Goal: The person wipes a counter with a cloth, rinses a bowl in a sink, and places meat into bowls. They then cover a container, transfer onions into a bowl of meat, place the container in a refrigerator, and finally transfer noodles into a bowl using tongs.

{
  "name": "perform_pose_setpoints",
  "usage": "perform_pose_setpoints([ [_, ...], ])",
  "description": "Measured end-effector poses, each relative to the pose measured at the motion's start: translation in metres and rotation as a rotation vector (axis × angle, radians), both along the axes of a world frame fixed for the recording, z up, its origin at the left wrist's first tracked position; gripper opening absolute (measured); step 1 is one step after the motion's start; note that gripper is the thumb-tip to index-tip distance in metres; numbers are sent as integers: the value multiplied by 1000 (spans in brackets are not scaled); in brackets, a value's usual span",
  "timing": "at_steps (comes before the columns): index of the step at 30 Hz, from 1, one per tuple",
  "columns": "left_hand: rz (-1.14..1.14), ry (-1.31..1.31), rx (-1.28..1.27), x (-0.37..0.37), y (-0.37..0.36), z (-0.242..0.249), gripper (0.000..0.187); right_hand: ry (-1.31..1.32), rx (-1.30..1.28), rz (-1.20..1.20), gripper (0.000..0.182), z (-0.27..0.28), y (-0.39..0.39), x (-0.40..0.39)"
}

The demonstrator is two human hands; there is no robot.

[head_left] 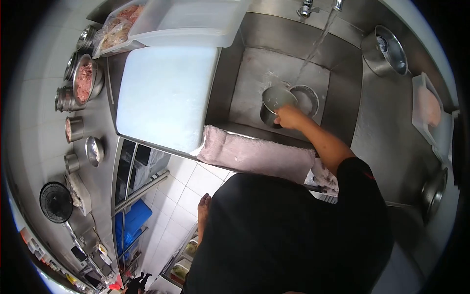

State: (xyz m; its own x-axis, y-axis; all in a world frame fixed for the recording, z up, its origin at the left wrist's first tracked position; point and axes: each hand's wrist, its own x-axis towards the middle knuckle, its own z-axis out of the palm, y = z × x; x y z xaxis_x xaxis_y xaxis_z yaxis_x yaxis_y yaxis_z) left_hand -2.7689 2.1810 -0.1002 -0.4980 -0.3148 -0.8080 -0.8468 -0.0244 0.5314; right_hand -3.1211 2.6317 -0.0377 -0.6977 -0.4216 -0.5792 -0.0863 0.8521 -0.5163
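Note:
In the sink [254, 68], my right hand [290, 118] grips the rim of a round steel pot [270, 115], which is tilted and has cloudy water inside. Beside it, touching or very close, lies a second round metal container [317, 100]. A stream of water [317, 44] falls from the tap [338, 5] near them. My left hand [203, 205] hangs low by my side, away from the counter, with loosely extended fingers and nothing visible in it.
A pinkish towel [259, 153] drapes over the sink's front edge. Left of the sink are a white cutting board [164, 95] and a plastic tub [191, 22]. Metal bowls, one with raw meat [84, 82], line the left counter. A steel pot [387, 51] stands right.

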Motion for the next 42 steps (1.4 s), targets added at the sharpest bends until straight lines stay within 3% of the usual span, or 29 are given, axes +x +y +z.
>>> perform_pose_setpoints([
  [5, 18, 33, 79, 16, -15, -44, 61, -146, -85, -92, 45, 33, 42, 21],
  [7, 75, 92, 115, 17, -17, -50, 61, -35, -131, -201, 45, -6, 67, 28],
  [10, 143, 121, 129, 21, -14, -52, 60, -95, -108, -260, 46, 4, 77, 11],
  [13, 185, 21, 64, -5, 1, -19, 58, 14, -134, -425, 45, -25, 101, 8],
  [16, 167, 22, 69, -11, 7, -9, 57, -68, -150, -479, 46, -4, 115, -13],
  [21, 220, 65, 124, 3, -2, -30, 56, 62, 9, -552, 48, -6, 127, -35],
  [24, 199, 64, 115, 2, 4, -18, 57, 165, 104, -316, 53, 22, 100, -38],
  [30, 161, 66, 51, -2, 3, -10, 57, 45, 293, -89, 55, -2, 69, -24],
  [34, 159, -8, 37, -12, 15, 18, 58, 105, 215, -80, 50, 25, 58, -38],
  [36, 142, 42, 77, 2, 3, -7, 58, 199, 33, -5, 48, 22, 46, -40],
  [39, -33, 169, 42, 20, -8, -39, 59, 193, 49, 207, 37, 4, 8, -45],
  [42, 80, 98, 60, 8, 3, -27, 59, 307, 125, 352, 22, -36, -22, -37],
])
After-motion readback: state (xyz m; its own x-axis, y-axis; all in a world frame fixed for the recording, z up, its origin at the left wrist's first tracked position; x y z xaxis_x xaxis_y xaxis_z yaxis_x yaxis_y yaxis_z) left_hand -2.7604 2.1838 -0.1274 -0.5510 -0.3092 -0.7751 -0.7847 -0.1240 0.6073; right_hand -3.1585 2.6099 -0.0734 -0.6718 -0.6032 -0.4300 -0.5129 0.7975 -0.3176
